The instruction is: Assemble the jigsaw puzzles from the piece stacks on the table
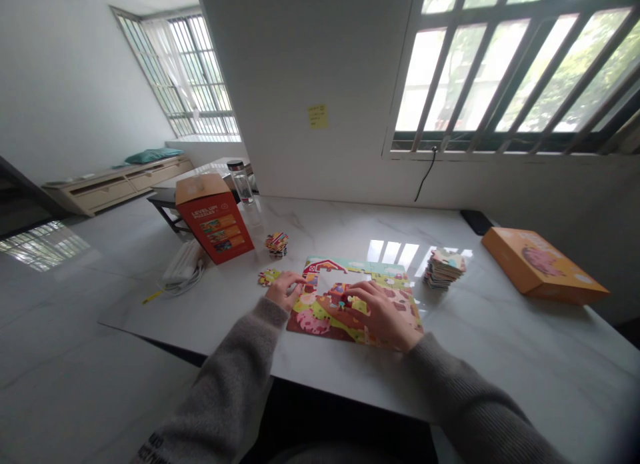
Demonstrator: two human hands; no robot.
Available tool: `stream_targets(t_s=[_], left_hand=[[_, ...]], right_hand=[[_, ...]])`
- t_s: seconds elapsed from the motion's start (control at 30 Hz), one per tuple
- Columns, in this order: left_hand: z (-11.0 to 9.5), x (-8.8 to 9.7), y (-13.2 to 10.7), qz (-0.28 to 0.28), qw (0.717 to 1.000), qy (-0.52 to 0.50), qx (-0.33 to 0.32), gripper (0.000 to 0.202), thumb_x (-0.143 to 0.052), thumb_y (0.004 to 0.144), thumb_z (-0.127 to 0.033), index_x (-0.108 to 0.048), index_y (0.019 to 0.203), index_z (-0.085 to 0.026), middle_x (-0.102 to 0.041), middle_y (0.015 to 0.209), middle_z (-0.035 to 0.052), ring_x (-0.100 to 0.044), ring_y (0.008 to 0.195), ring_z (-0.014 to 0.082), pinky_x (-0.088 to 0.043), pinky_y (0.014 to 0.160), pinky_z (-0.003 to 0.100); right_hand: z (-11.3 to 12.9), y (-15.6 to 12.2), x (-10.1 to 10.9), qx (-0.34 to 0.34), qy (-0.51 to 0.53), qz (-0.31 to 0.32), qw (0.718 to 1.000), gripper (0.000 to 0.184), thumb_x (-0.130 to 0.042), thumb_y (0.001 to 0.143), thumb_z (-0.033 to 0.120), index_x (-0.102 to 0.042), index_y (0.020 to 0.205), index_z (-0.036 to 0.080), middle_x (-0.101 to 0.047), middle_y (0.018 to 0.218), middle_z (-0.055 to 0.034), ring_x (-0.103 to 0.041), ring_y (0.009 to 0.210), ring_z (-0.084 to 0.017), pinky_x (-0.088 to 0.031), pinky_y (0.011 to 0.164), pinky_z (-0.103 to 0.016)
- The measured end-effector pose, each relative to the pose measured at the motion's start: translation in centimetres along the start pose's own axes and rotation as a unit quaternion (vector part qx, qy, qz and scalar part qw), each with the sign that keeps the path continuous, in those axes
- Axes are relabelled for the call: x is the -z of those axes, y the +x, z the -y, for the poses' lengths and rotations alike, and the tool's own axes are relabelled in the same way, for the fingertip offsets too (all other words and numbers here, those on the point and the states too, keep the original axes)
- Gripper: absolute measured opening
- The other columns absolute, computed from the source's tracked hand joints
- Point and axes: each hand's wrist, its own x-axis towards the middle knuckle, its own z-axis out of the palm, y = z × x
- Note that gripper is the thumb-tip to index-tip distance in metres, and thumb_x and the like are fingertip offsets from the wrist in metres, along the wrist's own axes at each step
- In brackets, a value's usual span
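A partly assembled jigsaw puzzle point(313, 321) with a farm picture lies on the table, with a white gap in its upper middle. My right hand point(383, 312) is over its right half, fingers bent and closed on a small orange and purple puzzle piece point(339, 291) at the gap's lower edge. At the puzzle's left edge is my left hand point(284, 291), fingers curled with their tips at the border; what they grip is too small to make out. Beside it lie loose yellow-green pieces point(267, 276). Behind that is a small stack of pieces point(277, 244).
A taller stack of pieces point(444, 269) stands right of the puzzle. An orange box point(545, 264) and a dark phone point(475, 222) are farther right. On the left are a red puzzle box point(217, 224), a glass bottle point(241, 184) and a white power strip point(181, 267) with its cable.
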Motion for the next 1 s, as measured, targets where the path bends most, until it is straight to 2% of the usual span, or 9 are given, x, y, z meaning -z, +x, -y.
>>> stream_targets(t_s=[0.07,0.17,0.33,0.47,0.77,1.0], left_hand=[[0.3,-0.3,-0.1,0.025,0.999,0.006,-0.034,0.022,-0.053,0.087,-0.018,-0.074,0.091,-0.020,-0.073,0.098,0.0071,-0.063,0.096,0.0228,-0.053,0.089,0.038],[0.3,-0.8,-0.1,0.058,0.997,0.016,-0.049,0.022,-0.052,0.088,-0.017,-0.074,0.088,-0.019,-0.073,0.098,0.0075,-0.063,0.097,0.0233,-0.052,0.091,0.040],[0.6,-1.2,-0.1,0.056,0.997,0.021,-0.050,0.021,-0.052,0.088,-0.015,-0.072,0.086,-0.020,-0.073,0.096,0.0074,-0.063,0.096,0.0234,-0.052,0.091,0.040],[0.9,-1.3,-0.2,0.052,0.997,0.031,-0.056,0.018,-0.054,0.086,-0.014,-0.071,0.085,-0.020,-0.073,0.097,0.0071,-0.062,0.094,0.0240,-0.051,0.090,0.041],[0.6,-1.4,-0.3,0.064,0.995,0.062,-0.045,0.019,-0.055,0.086,-0.015,-0.072,0.090,-0.022,-0.071,0.099,0.0066,-0.060,0.098,0.0253,-0.048,0.091,0.042],[0.9,-1.5,-0.4,0.065,0.994,0.066,-0.050,0.019,-0.055,0.086,-0.016,-0.072,0.093,-0.022,-0.071,0.099,0.0068,-0.059,0.097,0.0255,-0.048,0.091,0.042]], right_hand=[[0.1,0.4,0.3,0.009,0.009,0.010,1.000,0.029,-0.066,0.093,0.025,-0.065,0.122,0.029,-0.065,0.116,-0.0076,-0.058,0.109,-0.025,-0.051,0.094,-0.045],[0.1,1.4,0.5,0.027,0.008,0.025,0.999,0.027,-0.065,0.094,0.025,-0.065,0.121,0.029,-0.064,0.116,-0.0073,-0.058,0.109,-0.024,-0.050,0.094,-0.042],[-0.2,4.1,-0.5,0.033,-0.057,0.064,0.996,0.028,-0.066,0.094,0.030,-0.067,0.122,0.030,-0.064,0.113,-0.0076,-0.056,0.107,-0.025,-0.048,0.094,-0.042],[-0.3,5.5,-1.7,0.037,-0.102,0.081,0.991,0.029,-0.068,0.093,0.025,-0.067,0.122,0.030,-0.063,0.114,-0.0078,-0.055,0.108,-0.026,-0.046,0.093,-0.041],[-0.7,5.3,-2.8,0.015,-0.115,0.098,0.988,0.027,-0.067,0.092,0.022,-0.069,0.119,0.026,-0.064,0.111,-0.0080,-0.055,0.111,-0.025,-0.044,0.099,-0.040],[-2.5,6.1,-3.2,-0.014,-0.130,0.065,0.989,0.032,-0.064,0.093,0.021,-0.063,0.124,0.025,-0.064,0.122,-0.0084,-0.054,0.107,-0.025,-0.043,0.094,-0.039]])
